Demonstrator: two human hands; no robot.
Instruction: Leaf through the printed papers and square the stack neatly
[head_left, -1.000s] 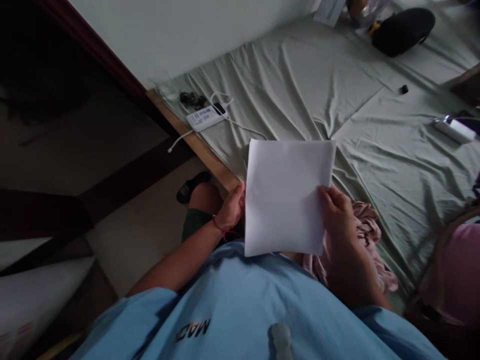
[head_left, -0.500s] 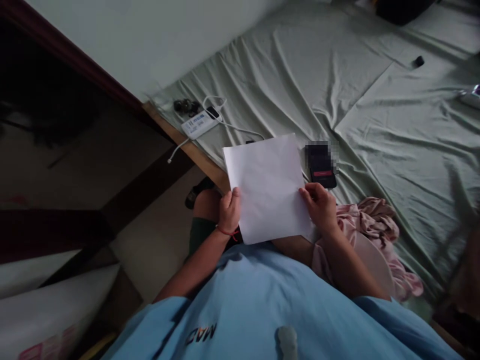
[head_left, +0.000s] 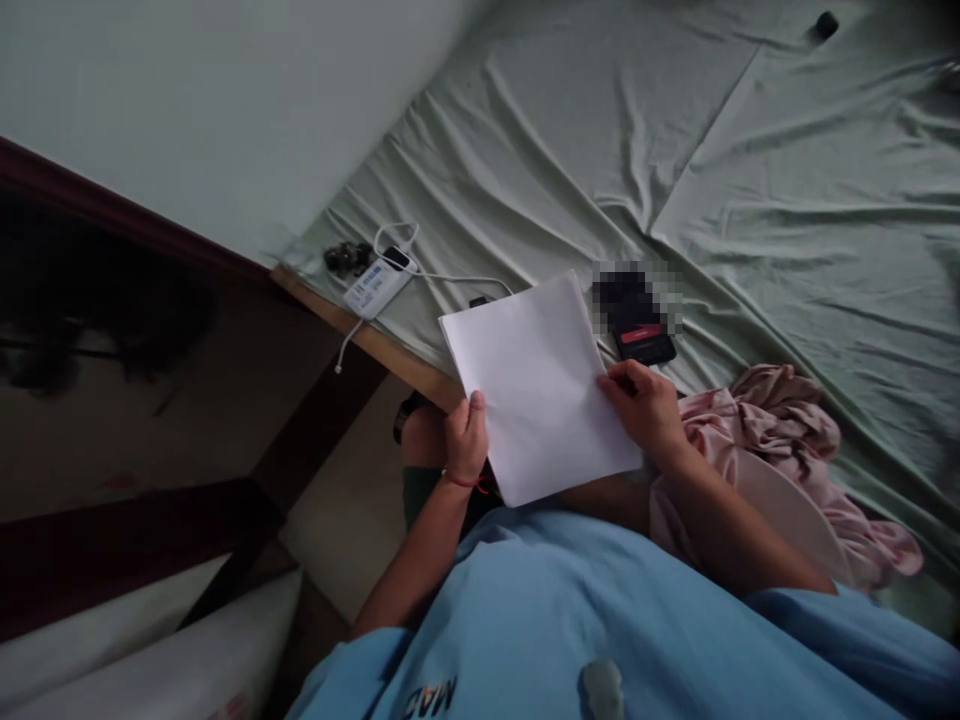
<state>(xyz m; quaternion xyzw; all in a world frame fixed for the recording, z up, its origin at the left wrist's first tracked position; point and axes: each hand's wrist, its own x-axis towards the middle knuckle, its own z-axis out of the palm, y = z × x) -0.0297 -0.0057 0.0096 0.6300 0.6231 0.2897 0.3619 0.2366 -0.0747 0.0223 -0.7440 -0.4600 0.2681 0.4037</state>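
Note:
A blank white sheet of paper (head_left: 536, 385) is held over my lap, at the edge of a bed. My left hand (head_left: 466, 437) grips its lower left edge; a red string circles that wrist. My right hand (head_left: 646, 408) pinches the right edge of the same sheet. Just beyond the paper's top right corner a dark phone (head_left: 636, 322) with a red bar on its screen lies on the sheet-covered bed.
The pale green bedsheet (head_left: 750, 200) fills the upper right. A white power bank with cable (head_left: 373, 287) and small dark items (head_left: 346, 257) lie near the bed's wooden corner. Pink crumpled cloth (head_left: 780, 425) lies at my right arm. Dark floor and furniture are on the left.
The view has tipped down and swung; the paper came lower and tilted left. My right hand slid along its right edge. The phone, hidden a second ago, now shows beyond the paper.

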